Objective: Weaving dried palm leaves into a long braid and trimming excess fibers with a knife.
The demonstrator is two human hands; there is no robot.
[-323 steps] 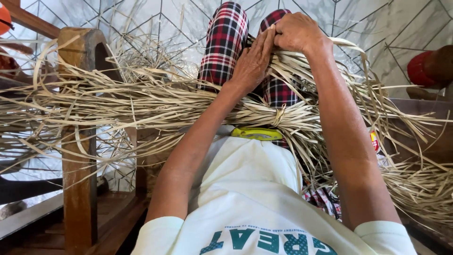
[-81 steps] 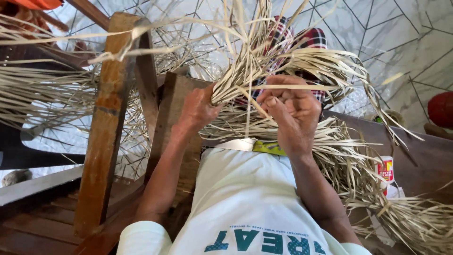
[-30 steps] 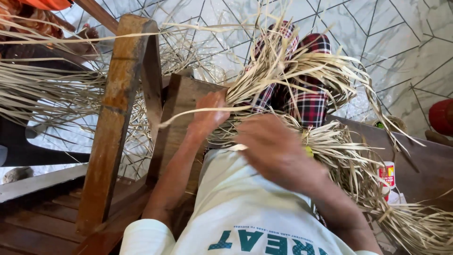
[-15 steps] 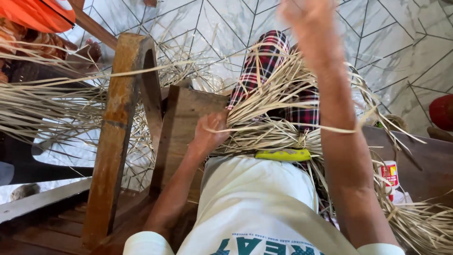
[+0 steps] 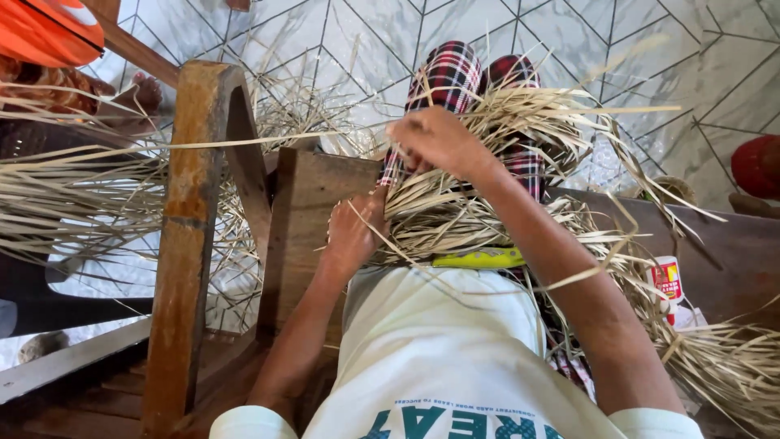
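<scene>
From the head camera I am looking down at a bundle of pale dried flat straw strips point(image 5: 455, 215) lying across the lap, over the red and black checked trousers point(image 5: 451, 77). The right hand point(image 5: 439, 142) is resting on top of the bundle near the knees, fingers curled and pinching a few strips. The left hand point(image 5: 353, 236) is pressing against the bundle's near left edge, fingers partly closed around some strips, beside a brown wooden chair frame point(image 5: 191, 219). More loose strips are spreading left past the frame and trailing down on the right next to a small white and red container point(image 5: 668, 280). A yellow-green flat object point(image 5: 479, 259) is sitting just above the white shirt point(image 5: 443, 349). White floor tiles with dark diagonal lines point(image 5: 650, 49) are filling the background, and an orange cloth point(image 5: 45, 32) is showing at the top left
</scene>
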